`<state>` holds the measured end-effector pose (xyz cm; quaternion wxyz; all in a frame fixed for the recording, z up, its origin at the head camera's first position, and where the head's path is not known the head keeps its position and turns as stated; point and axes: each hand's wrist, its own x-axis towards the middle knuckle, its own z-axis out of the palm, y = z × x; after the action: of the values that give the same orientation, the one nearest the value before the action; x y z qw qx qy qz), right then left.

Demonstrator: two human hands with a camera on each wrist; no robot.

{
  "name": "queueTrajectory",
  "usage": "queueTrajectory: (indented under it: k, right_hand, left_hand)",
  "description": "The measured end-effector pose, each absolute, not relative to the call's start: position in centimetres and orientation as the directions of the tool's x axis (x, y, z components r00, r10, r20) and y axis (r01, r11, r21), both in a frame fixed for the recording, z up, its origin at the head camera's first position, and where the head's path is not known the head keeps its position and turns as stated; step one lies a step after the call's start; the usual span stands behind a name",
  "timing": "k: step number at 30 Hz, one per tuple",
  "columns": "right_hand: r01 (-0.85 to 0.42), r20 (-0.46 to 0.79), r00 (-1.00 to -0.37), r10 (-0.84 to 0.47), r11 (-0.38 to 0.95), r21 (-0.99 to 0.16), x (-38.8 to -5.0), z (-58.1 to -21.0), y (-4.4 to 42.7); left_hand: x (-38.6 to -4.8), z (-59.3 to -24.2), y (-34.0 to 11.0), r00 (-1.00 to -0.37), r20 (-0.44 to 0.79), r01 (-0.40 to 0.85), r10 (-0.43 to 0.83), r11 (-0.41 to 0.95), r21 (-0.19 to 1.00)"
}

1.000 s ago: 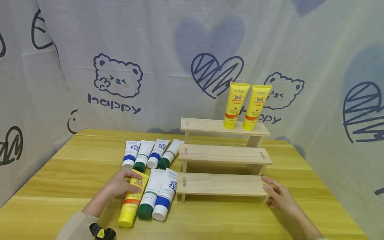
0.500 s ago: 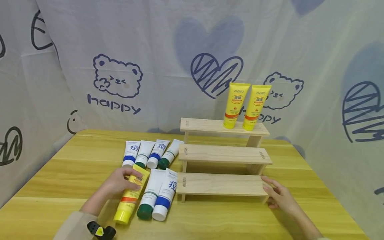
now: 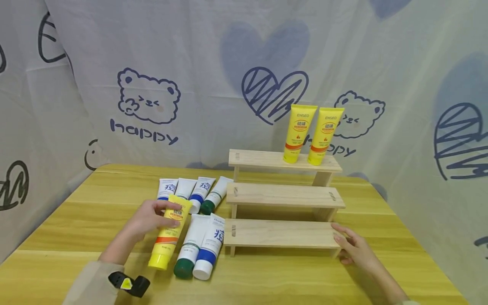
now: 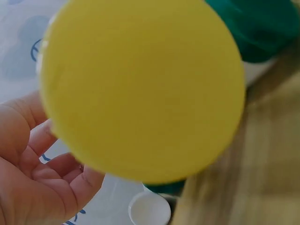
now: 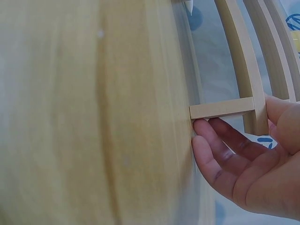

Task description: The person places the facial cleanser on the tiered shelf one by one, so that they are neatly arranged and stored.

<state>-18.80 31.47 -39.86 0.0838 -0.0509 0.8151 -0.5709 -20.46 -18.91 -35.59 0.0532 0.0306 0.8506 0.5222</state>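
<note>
A yellow squeeze tube (image 3: 167, 237) with an orange band is pinched between the thumb and fingers of my left hand (image 3: 150, 218), its cap end down and toward me. Its round yellow cap (image 4: 140, 89) fills much of the left wrist view and hides part of the hand. My right hand (image 3: 354, 245) holds the right end of the lowest step of a three-step wooden rack (image 3: 282, 234). In the right wrist view the thumb lies over the board, with the fingers by the leg (image 5: 222, 108) beneath. Two yellow tubes (image 3: 300, 133) stand upright on the top step.
Beside the held tube lie a green-capped white tube (image 3: 192, 243) and a blue-banded white tube (image 3: 211, 245). Several more white tubes (image 3: 202, 190) lie in a row behind them on the wooden table (image 3: 289, 279). A printed curtain (image 3: 213, 114) hangs at the back.
My left hand has raised the yellow tube off the table and moved it slightly away from me. The right hand stays on the rack, and the other tubes have not moved.
</note>
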Motion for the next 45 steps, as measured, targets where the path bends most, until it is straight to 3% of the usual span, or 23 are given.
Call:
queueTrajectory:
  k: [23, 34, 45]
  right_hand:
    - [0.014, -0.072, -0.985, -0.158, 0.337, -0.941, -18.9, -40.0, 31.5]
    - [0.004, -0.074, -0.977, -0.2, 0.33, -0.944, -18.9, -40.1, 31.6]
    - [0.016, -0.088, -0.975, -0.204, 0.331, -0.943, -19.0, -40.1, 31.7]
  left_hand:
    - [-22.3, -32.9, -15.5, -0.995, -0.023, 0.009, 0.099, 0.308, 0.951]
    - [-23.3, -31.9, -12.5, -0.991, 0.038, 0.061, 0.13, 0.175, 0.983]
    - [-25.2, -29.4, -9.5, -0.992, 0.079, 0.094, 0.093, 0.165, 0.982]
